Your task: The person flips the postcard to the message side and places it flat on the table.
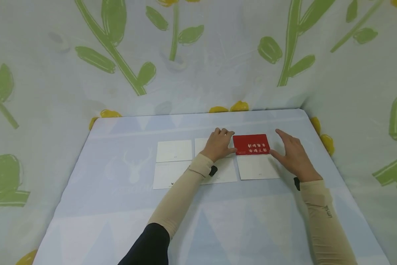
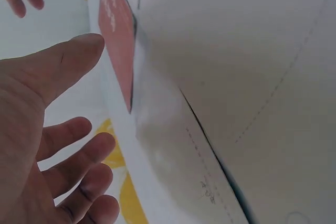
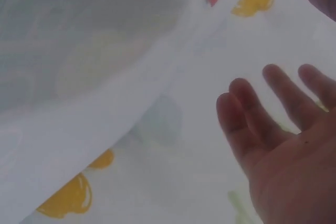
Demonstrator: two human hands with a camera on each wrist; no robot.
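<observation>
A red card [image 1: 250, 144] with white characters, upside down from the head view, lies at the far right of a group of white cards. My left hand [image 1: 218, 144] is at its left edge, thumb and fingers spread apart; it partly covers a white card [image 1: 200, 144]. On the other side, my right hand [image 1: 292, 156] has its thumb by the card's near right corner, fingers extended. Whether either thumb touches the red card, I cannot tell. Just nearer lies another white card [image 1: 258, 168]. The left wrist view shows the red card [image 2: 118, 35] beyond the thumb.
More white cards lie leftward: one at the far left [image 1: 174, 151], one nearer [image 1: 170, 175] and one partly behind the left forearm [image 1: 223, 171]. The table [image 1: 119, 198] has a pale blue patterned cover. Cloth walls [image 1: 218, 73] with green leaves and yellow flowers surround it.
</observation>
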